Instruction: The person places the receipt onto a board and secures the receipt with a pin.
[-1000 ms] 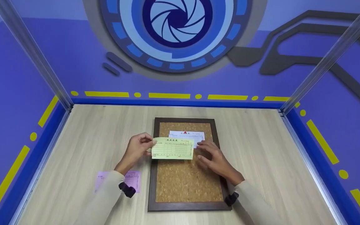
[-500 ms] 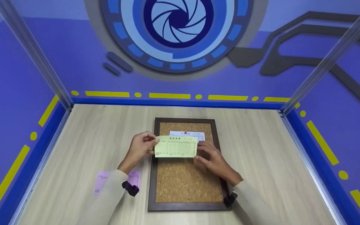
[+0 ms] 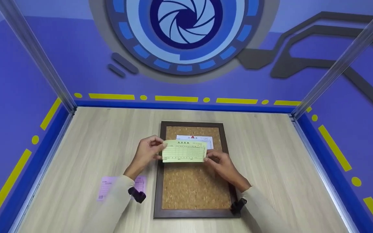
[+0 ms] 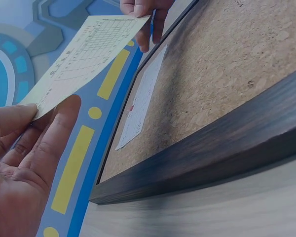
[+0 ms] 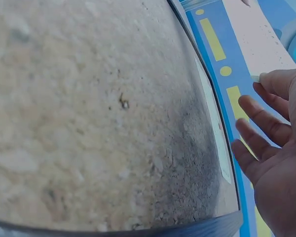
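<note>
- Watching remotely, I see the left hand (image 3: 145, 153) and right hand (image 3: 223, 164) pinching opposite ends of the pale yellow-green paper slip (image 3: 184, 151), held between the grips above the brown-framed cork board (image 3: 195, 187).
- I judge the right grip weaker: having only a lower corner, it could lose that end.
- Pulling apart could tear the slip; closing in could buckle it.
- Lowering carelessly might cover the white printed sheet (image 3: 200, 138) beyond the grips.
</note>
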Demonstrator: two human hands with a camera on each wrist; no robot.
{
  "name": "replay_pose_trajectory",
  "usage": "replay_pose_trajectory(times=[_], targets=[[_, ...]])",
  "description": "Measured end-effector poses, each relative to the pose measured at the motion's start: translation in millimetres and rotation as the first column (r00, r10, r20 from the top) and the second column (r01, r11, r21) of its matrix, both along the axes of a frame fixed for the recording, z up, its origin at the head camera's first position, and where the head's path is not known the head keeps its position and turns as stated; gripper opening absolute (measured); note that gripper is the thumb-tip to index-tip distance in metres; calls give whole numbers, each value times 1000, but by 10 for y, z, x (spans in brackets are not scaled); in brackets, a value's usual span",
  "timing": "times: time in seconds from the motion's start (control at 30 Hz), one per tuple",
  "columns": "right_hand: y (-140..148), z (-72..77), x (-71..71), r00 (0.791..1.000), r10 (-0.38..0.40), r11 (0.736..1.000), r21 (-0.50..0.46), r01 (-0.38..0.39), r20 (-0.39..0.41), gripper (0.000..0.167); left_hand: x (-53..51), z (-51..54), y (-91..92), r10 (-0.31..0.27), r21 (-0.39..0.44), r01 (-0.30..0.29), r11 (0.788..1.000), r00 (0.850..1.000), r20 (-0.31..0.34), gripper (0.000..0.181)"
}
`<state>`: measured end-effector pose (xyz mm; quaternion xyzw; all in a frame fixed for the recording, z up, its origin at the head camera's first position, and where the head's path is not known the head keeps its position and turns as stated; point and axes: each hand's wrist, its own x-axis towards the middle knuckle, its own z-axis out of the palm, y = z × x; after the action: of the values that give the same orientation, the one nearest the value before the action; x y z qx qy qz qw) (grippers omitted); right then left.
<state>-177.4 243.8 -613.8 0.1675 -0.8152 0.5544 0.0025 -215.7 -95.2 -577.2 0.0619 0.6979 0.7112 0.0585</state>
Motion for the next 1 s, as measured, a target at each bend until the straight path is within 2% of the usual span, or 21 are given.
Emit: replay_pose_trajectory(times=[0.17,0.47,0.73,1.0], targets=[[0,19,19,999,-15,1000,2,15,53,6,9,-16,-3,-4,-10,4,1000,1000,-17,10],[31,74,74,997,-35,999,-12,36,75,7,18,-7,30,-32,-11,32,999,996,-82,12],[83,134,144,994,-49,998,-33,52,99,10,10,-8,116,0,-23,-3,1000,996,-88,10],[139,153,166,993,-42,999,-30,45,109,10,-12,-33,165,0,-19,-2,1000,997,-80,7]])
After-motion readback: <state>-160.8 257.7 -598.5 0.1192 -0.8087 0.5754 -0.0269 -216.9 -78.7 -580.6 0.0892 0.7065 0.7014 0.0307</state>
